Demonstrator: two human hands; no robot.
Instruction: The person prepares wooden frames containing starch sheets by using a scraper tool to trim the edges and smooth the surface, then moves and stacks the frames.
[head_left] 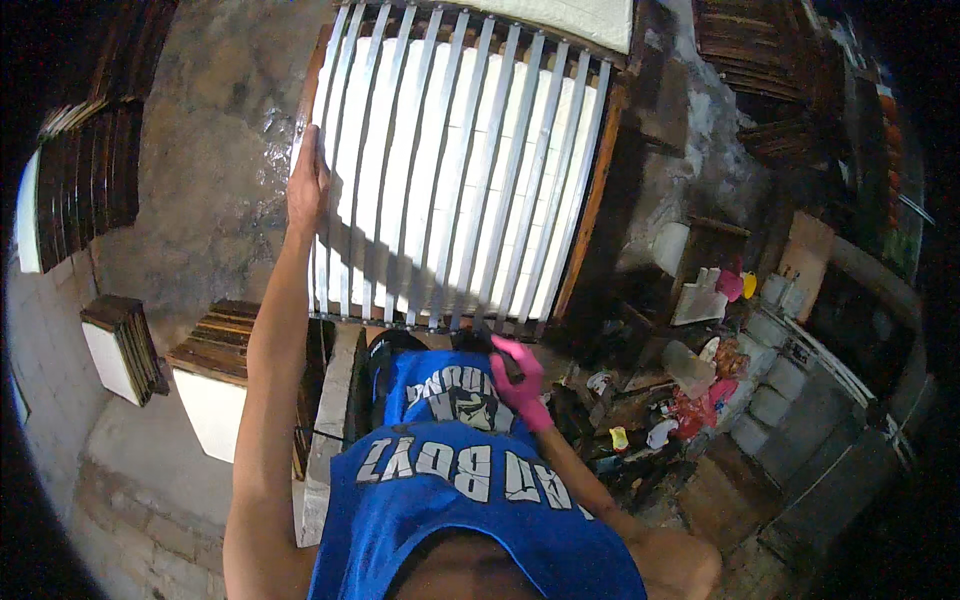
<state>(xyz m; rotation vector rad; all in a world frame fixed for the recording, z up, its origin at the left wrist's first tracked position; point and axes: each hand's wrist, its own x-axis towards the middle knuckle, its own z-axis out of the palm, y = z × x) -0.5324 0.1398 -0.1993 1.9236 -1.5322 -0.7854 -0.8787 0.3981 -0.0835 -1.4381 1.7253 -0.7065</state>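
Note:
In front of me lies a wide wooden frame [590, 225] with a white slab [400, 150] showing beneath a row of long metal slats [462, 150]. Faint grid lines cross the white surface. My left hand [308, 188] is bare and lies along the frame's left side, its fingers stretched forward; how firmly it presses there I cannot make out. Close by the near right edge, my right hand [520, 385] wears a pink glove. Its fingers are bent but apart from the thumb, with nothing visible between them.
Stacked wooden boards [225, 335] and a smaller stack [125, 345] stand on the left, with white panels at their ends. Clutter with a red plastic bag [690, 412] covers the right side, beside a grey block wall [770, 405]. More wooden boards [745, 45] lie at far right.

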